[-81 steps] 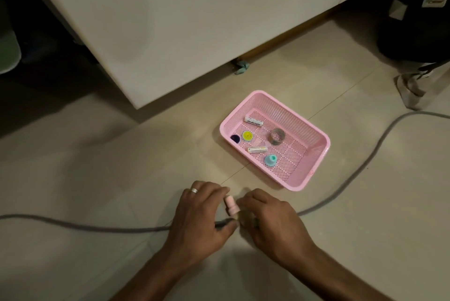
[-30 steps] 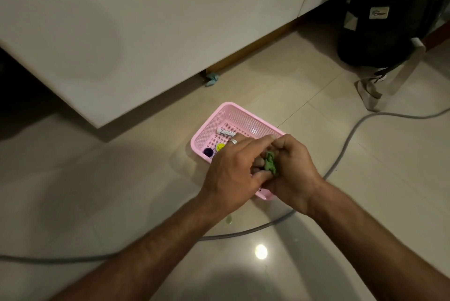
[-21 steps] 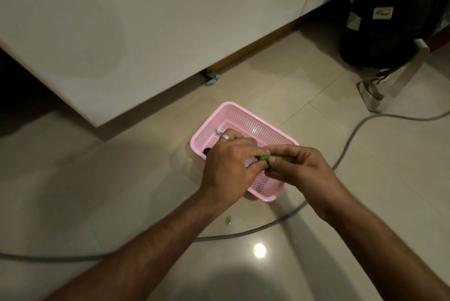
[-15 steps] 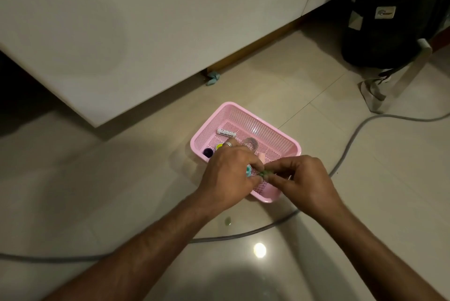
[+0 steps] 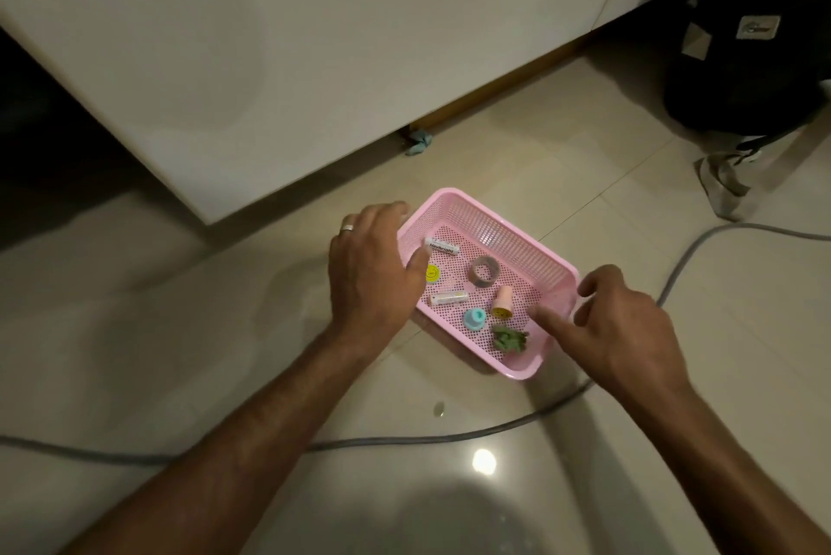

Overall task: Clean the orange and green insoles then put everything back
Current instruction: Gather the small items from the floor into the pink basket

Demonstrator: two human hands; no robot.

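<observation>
Hovering over pink basket (image 5: 530,235): left hand (image 5: 368,276), right hand (image 5: 629,329), fingers loose, empty; grey cable (image 5: 494,433) near.

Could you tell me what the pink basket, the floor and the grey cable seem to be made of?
The pink basket looks like moulded plastic: an even mesh of small holes, a smooth rim, a slight sheen. The floor seems to be glazed or polished tile, since it mirrors a lamp and shows thin joint lines. The grey cable is probably rubber or soft plastic sheathing, matt and lying in loose curves.
</observation>
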